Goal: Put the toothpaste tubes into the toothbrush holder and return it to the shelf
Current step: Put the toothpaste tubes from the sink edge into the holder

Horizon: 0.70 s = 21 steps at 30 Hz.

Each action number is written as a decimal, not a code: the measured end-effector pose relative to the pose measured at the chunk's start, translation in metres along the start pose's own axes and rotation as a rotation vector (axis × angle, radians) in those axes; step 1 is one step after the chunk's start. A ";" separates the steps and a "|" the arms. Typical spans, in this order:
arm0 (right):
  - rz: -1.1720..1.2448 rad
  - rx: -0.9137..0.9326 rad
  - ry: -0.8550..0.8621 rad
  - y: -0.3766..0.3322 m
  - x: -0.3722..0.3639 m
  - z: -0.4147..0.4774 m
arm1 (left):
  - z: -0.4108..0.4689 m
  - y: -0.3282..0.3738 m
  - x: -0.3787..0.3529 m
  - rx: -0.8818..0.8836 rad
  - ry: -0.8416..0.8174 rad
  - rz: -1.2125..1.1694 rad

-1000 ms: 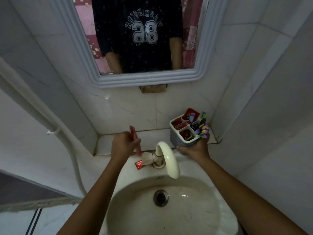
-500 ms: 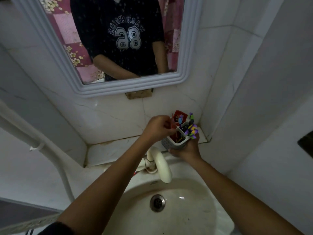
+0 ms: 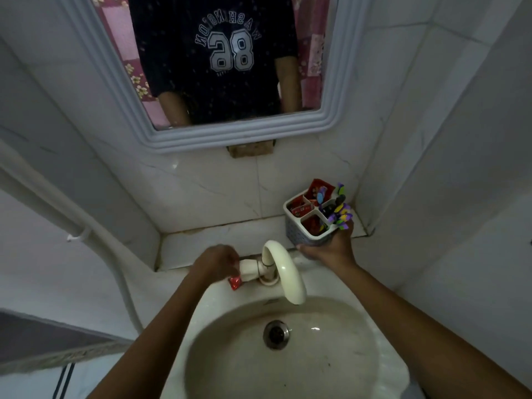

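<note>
A grey-and-white toothbrush holder (image 3: 299, 226) with several compartments holds red toothpaste tubes (image 3: 301, 210) and purple and yellow toothbrushes (image 3: 339, 214). My right hand (image 3: 331, 249) grips it from below, just above the tiled shelf (image 3: 207, 240) at the right corner. My left hand (image 3: 216, 264) is down on the basin's back rim, left of the tap, with its fingers closed over a small red toothpaste tube (image 3: 234, 283) lying there. Only the tube's lower end shows under the fingers.
A cream curved tap (image 3: 283, 269) stands between my two hands over the white basin (image 3: 288, 352). A framed mirror (image 3: 224, 133) hangs above the shelf. A white pipe (image 3: 95, 243) runs down the left wall. Tiled walls close the right corner.
My left hand dropped a tube into the holder, then moved back down and left to the red tube beside the tap. The holder stays in my right hand near the shelf.
</note>
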State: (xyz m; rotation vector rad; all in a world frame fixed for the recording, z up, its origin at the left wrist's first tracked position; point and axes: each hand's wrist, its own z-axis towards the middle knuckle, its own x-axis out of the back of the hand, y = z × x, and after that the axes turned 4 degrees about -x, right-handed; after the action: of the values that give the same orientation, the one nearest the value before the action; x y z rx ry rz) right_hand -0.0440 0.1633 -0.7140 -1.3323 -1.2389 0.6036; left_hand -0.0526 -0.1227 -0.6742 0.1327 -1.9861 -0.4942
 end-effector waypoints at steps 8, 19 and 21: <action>-0.028 0.027 -0.011 0.004 0.001 0.002 | -0.003 -0.009 -0.042 -0.008 0.118 0.070; 0.074 -0.067 -0.047 0.002 -0.002 0.007 | -0.022 -0.041 0.025 0.006 0.216 0.250; 0.090 -0.083 -0.058 0.002 -0.002 0.007 | -0.029 -0.040 0.044 0.000 0.258 0.146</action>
State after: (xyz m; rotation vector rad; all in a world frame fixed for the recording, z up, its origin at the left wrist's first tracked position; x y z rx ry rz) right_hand -0.0499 0.1646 -0.7180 -1.4551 -1.2675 0.6646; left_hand -0.0515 -0.1804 -0.6421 0.0482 -1.7284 -0.3634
